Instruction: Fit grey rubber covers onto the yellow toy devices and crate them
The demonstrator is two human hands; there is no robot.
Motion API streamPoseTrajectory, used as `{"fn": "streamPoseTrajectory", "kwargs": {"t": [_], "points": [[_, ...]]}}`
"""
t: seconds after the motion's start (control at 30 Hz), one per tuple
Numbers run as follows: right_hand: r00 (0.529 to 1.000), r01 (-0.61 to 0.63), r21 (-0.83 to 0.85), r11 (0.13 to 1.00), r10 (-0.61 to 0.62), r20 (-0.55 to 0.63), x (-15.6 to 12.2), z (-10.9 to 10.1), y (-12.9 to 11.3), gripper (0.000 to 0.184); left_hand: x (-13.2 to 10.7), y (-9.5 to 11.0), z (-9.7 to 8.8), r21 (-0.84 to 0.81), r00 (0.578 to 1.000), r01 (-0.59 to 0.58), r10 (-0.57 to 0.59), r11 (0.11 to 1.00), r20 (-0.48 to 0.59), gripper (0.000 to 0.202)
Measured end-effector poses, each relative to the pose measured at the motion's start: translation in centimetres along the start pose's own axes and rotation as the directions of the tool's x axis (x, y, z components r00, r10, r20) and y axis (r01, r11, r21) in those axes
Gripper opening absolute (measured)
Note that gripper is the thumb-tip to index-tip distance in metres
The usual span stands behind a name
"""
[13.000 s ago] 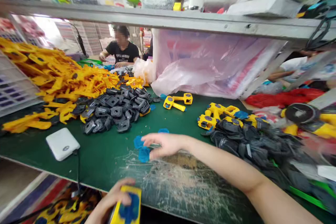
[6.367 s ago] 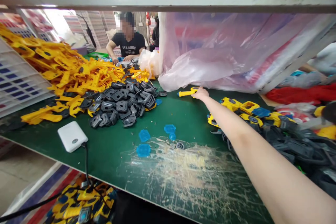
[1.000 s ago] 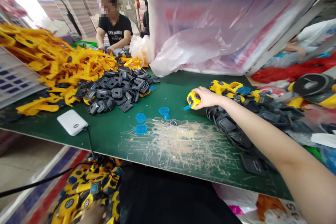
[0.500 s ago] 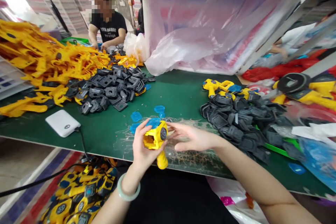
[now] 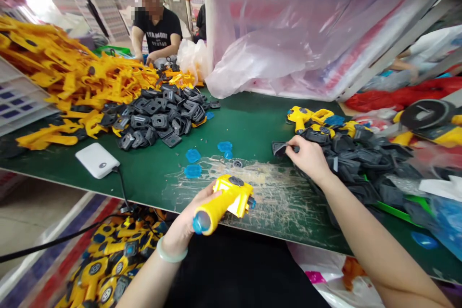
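My left hand (image 5: pixel 202 201) is wrapped round a yellow pistol-shaped toy body (image 5: pixel 225 202) near the table's front edge. The toy's grip end, with a blue cap, points toward me, and a dark round disc sits on its upturned side. To the right, my right hand (image 5: pixel 308 156) pinches a black square plastic frame (image 5: pixel 279 148) at the left edge of a heap of black frames (image 5: pixel 346 159). Flat blue plastic pieces (image 5: pixel 193 171) lie beyond the toy, next to a small dark disc (image 5: pixel 237 163).
Yellow plastic parts (image 5: pixel 75 72) rise in a big heap at left, beside more black frames (image 5: pixel 159 115). A white power bank (image 5: pixel 96 160) with a cable lies at the front left. Finished-looking yellow toys (image 5: pixel 104 264) fill the space below. Across the table a person (image 5: pixel 159 33) works.
My right hand has left the toy and reached right to the black frames, taking hold of one. My left hand has turned the toy so its grip end faces me.
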State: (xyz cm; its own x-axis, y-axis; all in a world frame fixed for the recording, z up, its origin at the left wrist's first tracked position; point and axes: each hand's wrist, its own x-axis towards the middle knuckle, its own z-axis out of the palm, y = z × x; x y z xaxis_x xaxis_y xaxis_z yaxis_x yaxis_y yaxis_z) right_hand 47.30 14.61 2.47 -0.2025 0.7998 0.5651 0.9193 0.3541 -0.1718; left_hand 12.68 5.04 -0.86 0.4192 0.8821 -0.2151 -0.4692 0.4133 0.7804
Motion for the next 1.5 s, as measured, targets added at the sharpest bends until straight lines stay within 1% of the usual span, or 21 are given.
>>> {"fn": "streamPoseTrajectory", "kwargs": {"t": [0.07, 0.2, 0.27, 0.33, 0.37, 0.43, 0.5, 0.53, 0.63, 0.73, 0.77, 0.8, 0.87, 0.93, 0.97, 1.1, 1.23, 1.3, 1.37, 1.43, 1.5], "points": [[1.0, 0.018, 0.089, 0.996, -0.017, -0.02, -0.5, 0.1, -3.4, 0.005, 0.1, -0.3, 0.6, -0.067, 0.999, 0.034, -0.034, 0.997, -0.006, 0.066], [0.979, 0.105, 0.081, 0.991, -0.089, -0.181, -0.8, 0.1, -10.9, 0.016, 1.1, -1.4, 1.8, -0.065, 0.997, 0.044, -0.047, 0.997, -0.053, 0.067], [0.969, 0.201, 0.15, 0.968, -0.175, -0.173, -0.6, -0.4, -13.5, 0.018, 1.5, -1.7, 2.1, 0.033, 0.997, -0.04, 0.042, 0.999, -0.06, 0.066], [0.956, 0.292, 0.349, 0.89, -0.279, -0.089, -0.6, -1.1, -14.8, 0.016, 1.6, -1.6, 1.9, 0.172, 0.981, -0.177, 0.187, 0.969, -0.047, 0.065], [0.946, 0.305, 0.457, 0.836, -0.32, -0.047, -0.5, -1.4, -15.0, 0.016, 1.6, -1.5, 1.7, 0.223, 0.967, -0.24, 0.253, 0.945, -0.027, 0.065], [0.932, 0.256, 0.64, 0.724, -0.362, 0.036, -0.5, -1.9, -14.7, 0.022, 1.4, -1.2, 1.2, 0.258, 0.947, -0.316, 0.318, 0.913, 0.038, 0.066], [0.91, 0.129, 0.784, 0.607, -0.387, 0.149, -0.5, -1.9, -14.0, 0.031, 1.2, -0.9, 0.8, 0.244, 0.941, -0.339, 0.323, 0.909, 0.103, 0.067], [0.886, 0.05, 0.838, 0.543, -0.411, 0.213, -0.6, -1.8, -13.6, 0.034, 1.0, -0.8, 0.6, 0.237, 0.937, -0.347, 0.324, 0.907, 0.132, 0.067], [0.829, -0.203, 0.893, 0.402, -0.415, 0.375, -1.1, -0.9, -12.8, 0.046, 0.9, -0.6, 0.2, 0.259, 0.923, -0.377, 0.336, 0.889, 0.188, 0.065], [0.85, -0.358, 0.877, 0.321, -0.278, 0.449, -1.7, -0.3, -12.9, 0.075, 0.9, -0.4, -0.1, 0.368, 0.921, -0.389, 0.352, 0.844, 0.165, 0.074], [0.862, -0.362, 0.875, 0.322, -0.242, 0.445, -1.9, -0.3, -13.0, 0.081, 0.9, -0.3, -0.2, 0.428, 0.923, -0.382, 0.357, 0.819, 0.141, 0.081], [0.874, -0.34, 0.871, 0.354, -0.222, 0.432, -1.9, -0.4, -13.2, 0.083, 1.0, -0.2, -0.2, 0.485, 0.924, -0.374, 0.364, 0.791, 0.118, 0.09], [0.884, -0.259, 0.85, 0.459, -0.241, 0.4, -1.8, -0.6, -13.5, 0.079, 1.0, 0.0, -0.2, 0.562, 0.922, -0.361, 0.376, 0.744, 0.095, 0.104], [0.88, -0.186, 0.828, 0.528, -0.285, 0.38, -1.6, -0.8, -13.7, 0.071, 0.9, 0.1, 0.0, 0.576, 0.913, -0.378, 0.396, 0.725, 0.101, 0.107], [0.88, -0.166, 0.83, 0.533, -0.299, 0.368, -1.5, -0.7, -13.7, 0.069, 0.9, 0.1, 0.0, 0.569, 0.906, -0.394, 0.409, 0.722, 0.107, 0.106], [0.899, -0.157, 0.87, 0.467, -0.297, 0.321, -1.8, 0.1, -13.7, 0.066, 0.4, 0.0, -0.1, 0.576, 0.89, -0.423, 0.438, 0.699, 0.122, 0.107], [0.937, -0.139, 0.874, 0.465, -0.224, 0.268, -2.6, 0.9, -14.0, 0.065, 0.3, -0.2, -0.9, 0.633, 0.826, -0.509, 0.539, 0.584, 0.167, 0.096], [0.937, -0.163, 0.865, 0.475, -0.198, 0.286, -2.7, 1.2, -14.1, 0.066, 0.5, -0.2, -1.2, 0.627, 0.811, -0.537, 0.55, 0.564, 0.2, 0.088], [0.913, -0.221, 0.858, 0.463, -0.211, 0.349, -2.4, 1.5, -14.0, 0.068, 0.8, -0.2, -1.5, 0.602, 0.829, -0.531, 0.513, 0.597, 0.223, 0.081], [0.874, -0.294, 0.854, 0.429, -0.24, 0.422, -2.0, 2.0, -13.8, 0.071, 1.0, -0.2, -1.8, 0.541, 0.86, -0.499, 0.461, 0.677, 0.217, 0.077], [0.843, -0.35, 0.844, 0.406, -0.256, 0.473, -1.6, 2.5, -13.7, 0.072, 1.0, -0.2, -1.9, 0.469, 0.898, -0.437, 0.404, 0.767, 0.175, 0.083]]}}
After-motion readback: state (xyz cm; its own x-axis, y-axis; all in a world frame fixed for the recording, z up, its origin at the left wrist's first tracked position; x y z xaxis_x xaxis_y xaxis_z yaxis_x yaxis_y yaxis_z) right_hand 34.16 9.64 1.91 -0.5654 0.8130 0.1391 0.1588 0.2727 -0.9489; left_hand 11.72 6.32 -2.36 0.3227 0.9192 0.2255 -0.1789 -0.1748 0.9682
